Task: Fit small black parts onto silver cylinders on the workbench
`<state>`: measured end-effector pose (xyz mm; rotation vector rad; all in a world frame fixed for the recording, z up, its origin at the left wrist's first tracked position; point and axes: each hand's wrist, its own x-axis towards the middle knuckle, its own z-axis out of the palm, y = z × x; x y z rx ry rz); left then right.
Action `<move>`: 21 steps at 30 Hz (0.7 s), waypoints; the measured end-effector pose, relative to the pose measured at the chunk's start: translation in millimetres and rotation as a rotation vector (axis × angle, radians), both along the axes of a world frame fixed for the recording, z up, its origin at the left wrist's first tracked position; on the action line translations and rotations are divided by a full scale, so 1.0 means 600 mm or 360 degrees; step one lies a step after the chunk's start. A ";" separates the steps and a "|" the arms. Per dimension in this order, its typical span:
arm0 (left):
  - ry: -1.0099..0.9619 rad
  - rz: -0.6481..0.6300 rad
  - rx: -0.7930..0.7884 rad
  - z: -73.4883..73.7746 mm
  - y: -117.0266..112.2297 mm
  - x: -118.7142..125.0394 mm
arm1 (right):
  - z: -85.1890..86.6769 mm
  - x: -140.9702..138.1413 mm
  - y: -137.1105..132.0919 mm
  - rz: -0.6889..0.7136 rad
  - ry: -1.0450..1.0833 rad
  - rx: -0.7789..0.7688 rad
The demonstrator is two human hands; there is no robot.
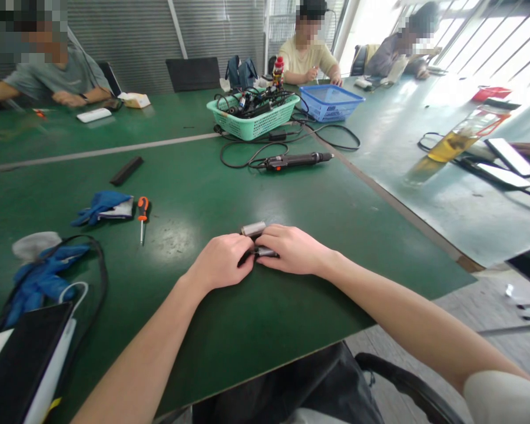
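My left hand (223, 259) and my right hand (292, 249) meet over the green table (256, 330) near its front edge, fingers curled inward. Between them is a small silver-and-black cylindrical part (266, 252), its dark end running under my left fingers. Both hands are closed on it, though the fingers hide most of its shape. Just beyond the fingertips lies a silver cylinder (253, 228); whether it joins the held part I cannot tell. Left of my hands rests an orange-handled screwdriver (143, 213).
A black electric screwdriver (295, 160) lies ahead with its cable, before a green basket (256, 125) of tools and a blue basket (331, 103). Blue gloves (101, 207), a black bar (127, 171) and a phone (24, 359) are leftward; a bottle (457, 141) stands right. Several people sit around.
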<state>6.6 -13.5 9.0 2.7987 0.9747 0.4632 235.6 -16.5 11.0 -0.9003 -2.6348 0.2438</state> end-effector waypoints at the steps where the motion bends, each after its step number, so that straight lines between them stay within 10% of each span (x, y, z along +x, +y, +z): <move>1: 0.0000 0.0001 -0.0001 -0.001 0.000 0.000 | 0.000 0.001 0.000 -0.0001 -0.0004 -0.0001; 21: 0.0043 0.0036 0.0055 -0.001 0.004 0.000 | 0.004 0.008 0.007 0.0012 0.0008 -0.0044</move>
